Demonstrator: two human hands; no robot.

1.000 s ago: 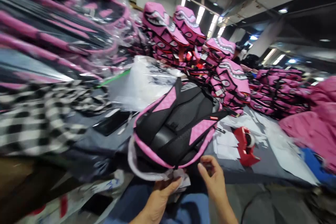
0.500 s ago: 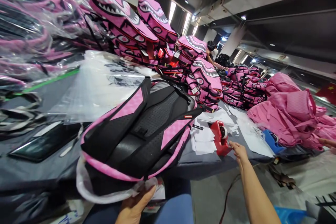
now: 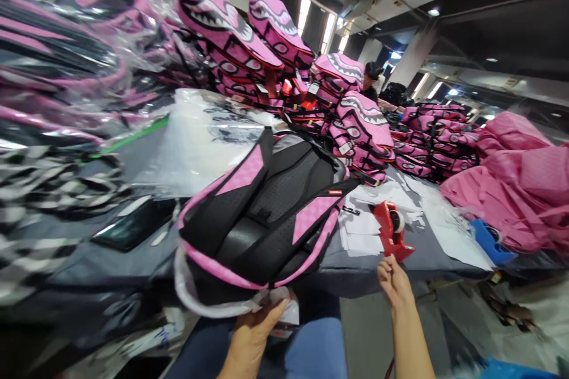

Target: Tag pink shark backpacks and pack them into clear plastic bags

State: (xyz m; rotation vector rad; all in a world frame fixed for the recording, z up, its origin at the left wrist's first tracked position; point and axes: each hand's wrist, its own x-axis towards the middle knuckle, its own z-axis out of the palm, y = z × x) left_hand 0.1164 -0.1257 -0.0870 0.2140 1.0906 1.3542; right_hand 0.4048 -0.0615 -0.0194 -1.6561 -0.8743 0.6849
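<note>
A black and pink backpack (image 3: 262,219) lies on the table with its padded back and shoulder straps facing up. From its near end hangs a strap loop (image 3: 191,290) that looks wrapped in whitish plastic. My left hand (image 3: 260,323) is closed on this wrapped strap at the backpack's near edge, thumb on top. My right hand (image 3: 395,284) is pinched just in front of a red tape dispenser (image 3: 386,231); whatever its fingertips hold, if anything, is too small to make out.
White papers (image 3: 360,231) lie beside the dispenser, and a blue dispenser (image 3: 491,243) stands farther right. Pink shark-mouth backpacks (image 3: 364,118) are stacked behind. Plastic bags (image 3: 195,130), a dark tablet-like device (image 3: 133,225) and bagged backpacks (image 3: 66,59) are on the left. A person (image 3: 371,77) is in the background.
My right hand has come away from the dispenser's cutting edge, back toward me and to the left. My left hand keeps its grip on the wrapped strap. The view has swung left.
</note>
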